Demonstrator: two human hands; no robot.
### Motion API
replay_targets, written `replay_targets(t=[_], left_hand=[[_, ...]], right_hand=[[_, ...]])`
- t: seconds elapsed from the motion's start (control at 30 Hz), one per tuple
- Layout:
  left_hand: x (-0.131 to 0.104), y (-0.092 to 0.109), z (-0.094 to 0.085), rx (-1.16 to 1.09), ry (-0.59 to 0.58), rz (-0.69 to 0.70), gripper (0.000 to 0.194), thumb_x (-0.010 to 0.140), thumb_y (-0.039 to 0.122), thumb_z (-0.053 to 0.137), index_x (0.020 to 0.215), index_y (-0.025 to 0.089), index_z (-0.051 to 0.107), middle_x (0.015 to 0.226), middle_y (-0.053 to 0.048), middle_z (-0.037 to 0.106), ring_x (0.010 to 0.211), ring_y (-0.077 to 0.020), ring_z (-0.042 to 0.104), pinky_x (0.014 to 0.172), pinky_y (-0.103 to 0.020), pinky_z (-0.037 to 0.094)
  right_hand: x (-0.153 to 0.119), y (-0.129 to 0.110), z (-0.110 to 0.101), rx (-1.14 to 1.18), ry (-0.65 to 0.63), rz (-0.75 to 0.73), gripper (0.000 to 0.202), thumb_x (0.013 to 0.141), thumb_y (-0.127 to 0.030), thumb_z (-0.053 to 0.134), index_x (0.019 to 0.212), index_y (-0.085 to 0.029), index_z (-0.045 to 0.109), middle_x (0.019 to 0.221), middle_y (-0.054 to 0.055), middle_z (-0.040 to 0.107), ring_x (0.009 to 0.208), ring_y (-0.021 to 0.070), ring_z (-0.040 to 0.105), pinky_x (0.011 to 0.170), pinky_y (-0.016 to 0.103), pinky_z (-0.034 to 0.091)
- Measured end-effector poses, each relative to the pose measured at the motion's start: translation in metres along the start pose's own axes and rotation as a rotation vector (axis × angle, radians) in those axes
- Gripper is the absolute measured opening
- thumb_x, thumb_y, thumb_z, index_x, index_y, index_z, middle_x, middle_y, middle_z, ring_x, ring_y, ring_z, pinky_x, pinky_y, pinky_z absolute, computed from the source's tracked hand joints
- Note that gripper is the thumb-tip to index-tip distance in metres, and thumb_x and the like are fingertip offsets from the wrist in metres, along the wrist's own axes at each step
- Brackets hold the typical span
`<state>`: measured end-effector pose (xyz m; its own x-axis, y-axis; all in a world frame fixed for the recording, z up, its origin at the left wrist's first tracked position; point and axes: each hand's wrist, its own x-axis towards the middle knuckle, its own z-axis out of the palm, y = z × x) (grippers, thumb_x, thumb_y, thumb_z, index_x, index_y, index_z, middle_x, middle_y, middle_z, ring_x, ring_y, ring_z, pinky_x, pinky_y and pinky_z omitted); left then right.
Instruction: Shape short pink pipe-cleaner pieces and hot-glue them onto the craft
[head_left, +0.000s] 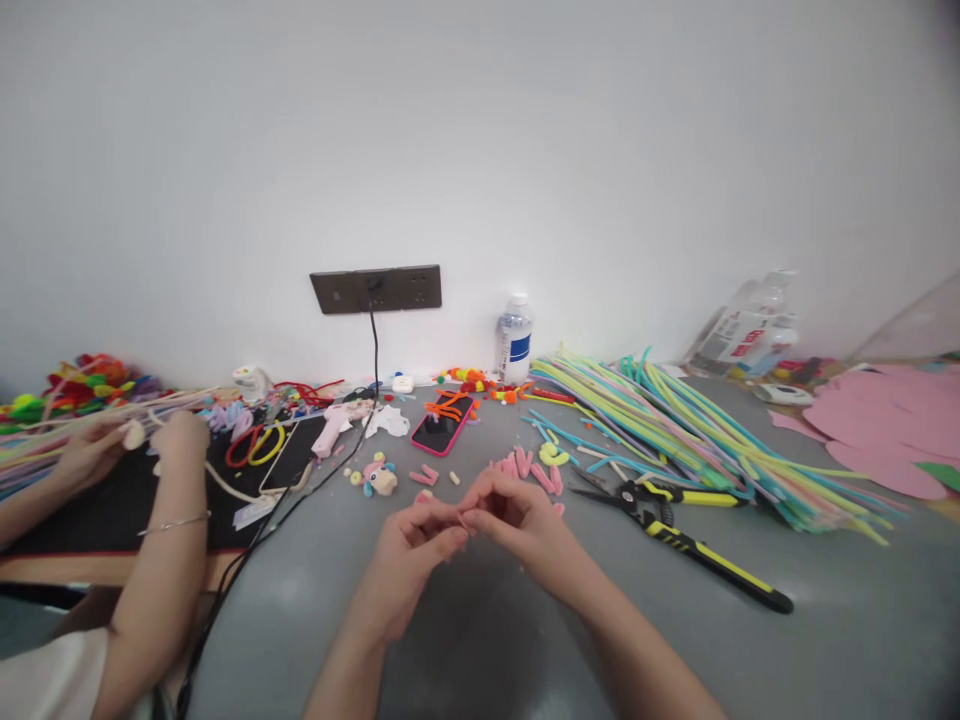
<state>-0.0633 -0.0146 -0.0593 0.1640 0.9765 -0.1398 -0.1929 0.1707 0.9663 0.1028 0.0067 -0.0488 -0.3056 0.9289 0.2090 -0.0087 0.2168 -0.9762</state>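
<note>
My left hand (416,560) and my right hand (525,525) meet fingertip to fingertip above the grey table. Both are closed in a pinch on a short pink pipe cleaner piece (466,518), mostly hidden by the fingers. Just beyond my right hand lie several bent pink pipe cleaner pieces (541,475) and a yellow coil (553,454). A small fuzzy animal head (381,477), cream and pink with blue ears, rests beyond my left hand. Beside it are a pink bent piece (425,474) and a tiny cream piece (454,478).
Black-and-yellow pliers (660,515) lie open at right, before a pipe cleaner bundle (675,430). A phone (442,425) and bottle (514,340) are behind. Left, a co-worker's arms (176,500) work beside a black cable (300,505) and pink glue gun (330,430).
</note>
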Motion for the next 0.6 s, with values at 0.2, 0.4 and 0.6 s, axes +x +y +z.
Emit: replay_targets(t=[0.2, 0.4, 0.6], left_hand=[[0.001, -0.003, -0.01, -0.045, 0.103, 0.0, 0.032, 0.061, 0.044, 0.088, 0.067, 0.014, 0.076, 0.06, -0.002, 0.062, 0.053, -0.0097, 0.048, 0.05, -0.021, 0.035], [-0.009, -0.026, -0.05, -0.061, 0.435, 0.046, 0.041, 0.052, 0.049, 0.092, 0.07, 0.014, 0.078, 0.057, -0.001, 0.063, 0.047, -0.0073, 0.046, 0.045, -0.019, 0.034], [-0.018, -0.048, -0.077, -0.187, 0.645, 0.123, 0.043, 0.046, 0.05, 0.093, 0.067, 0.016, 0.077, 0.058, -0.001, 0.065, 0.051, -0.0097, 0.05, 0.048, -0.02, 0.043]], right_hand=[[0.015, -0.001, 0.007, 0.118, -0.085, 0.033, 0.031, 0.082, -0.049, 0.069, 0.076, -0.018, 0.067, 0.07, 0.0, 0.063, 0.064, 0.0144, 0.057, 0.06, 0.026, 0.047], [0.081, -0.014, 0.034, -0.139, -0.11, -0.01, 0.018, 0.092, -0.029, 0.056, 0.083, -0.017, 0.065, 0.076, 0.0, 0.067, 0.067, 0.0136, 0.061, 0.062, 0.024, 0.048], [0.161, -0.018, 0.132, -0.751, -0.272, 0.023, 0.024, 0.09, -0.019, 0.062, 0.114, -0.015, 0.063, 0.108, 0.016, 0.075, 0.105, 0.0283, 0.068, 0.085, 0.039, 0.05]])
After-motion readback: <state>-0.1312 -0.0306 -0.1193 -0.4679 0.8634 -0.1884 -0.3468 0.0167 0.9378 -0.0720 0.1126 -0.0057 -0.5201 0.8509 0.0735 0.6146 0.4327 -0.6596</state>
